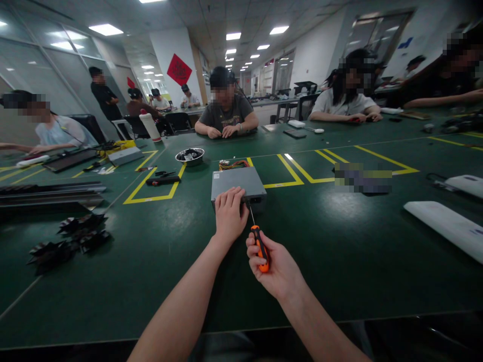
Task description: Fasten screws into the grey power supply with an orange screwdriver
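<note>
A grey metal computer power supply unit lies on the green table, with a bundle of coloured wires at its far side. My left hand steadies it, fingers over the top and near edge. In my right hand is a screwdriver with an orange and black handle. Its thin shaft points up and away, and the tip meets the near face of the unit beside a dark socket. My left fingers partly cover that face, so the exact contact of the tip is hard to make out.
A metal bowl of dark small parts stands beyond, left of the unit. Black tools lie inside yellow tape. Dark metal strips and black pieces are at left, white casings at right. A person sits opposite.
</note>
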Tool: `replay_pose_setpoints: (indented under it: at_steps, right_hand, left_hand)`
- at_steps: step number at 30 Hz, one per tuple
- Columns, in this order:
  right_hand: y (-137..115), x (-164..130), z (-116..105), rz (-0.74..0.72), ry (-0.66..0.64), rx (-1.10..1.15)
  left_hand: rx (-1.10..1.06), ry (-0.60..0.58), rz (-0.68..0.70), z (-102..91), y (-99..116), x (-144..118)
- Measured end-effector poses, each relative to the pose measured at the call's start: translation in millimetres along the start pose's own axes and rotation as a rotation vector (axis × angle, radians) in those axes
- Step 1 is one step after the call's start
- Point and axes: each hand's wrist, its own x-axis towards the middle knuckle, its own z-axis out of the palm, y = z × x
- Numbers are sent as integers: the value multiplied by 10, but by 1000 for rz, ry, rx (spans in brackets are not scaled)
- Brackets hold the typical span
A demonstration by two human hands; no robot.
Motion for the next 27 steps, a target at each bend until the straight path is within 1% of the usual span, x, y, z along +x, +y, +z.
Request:
replay_pose_setpoints:
  at_steps: [4, 6, 8, 14, 16, 19, 21, 23, 27]
  right_hand:
    - [39, 1, 39, -106, 34, -74]
    - [51, -1, 48, -161, 70, -85]
    - [49, -3, 46, -182, 99, -70]
    - [15, 23, 4, -50, 103, -75]
    - [23, 30, -4, -70, 88, -89]
    - [47, 17, 0, -150, 61, -100]
    - [56, -2, 12, -203, 68, -102]
    - [48, -19, 29, -217, 98, -89]
    - [10, -41, 64, -87, 131, -86]
  left_hand:
    - [7, 15, -2, 4, -3, 3]
    - [11, 23, -2, 8, -3, 2]
    - [10, 32, -4, 14, -4, 1]
    - [4, 48, -1, 18, -6, -1]
    - [6, 56, 2, 16, -4, 2]
    - [12, 62, 9, 13, -2, 7]
    - [16, 61, 13, 15, -1, 10]
    - [18, 62, 18, 18, -2, 11]
    - [16, 76, 15, 30, -3, 9]
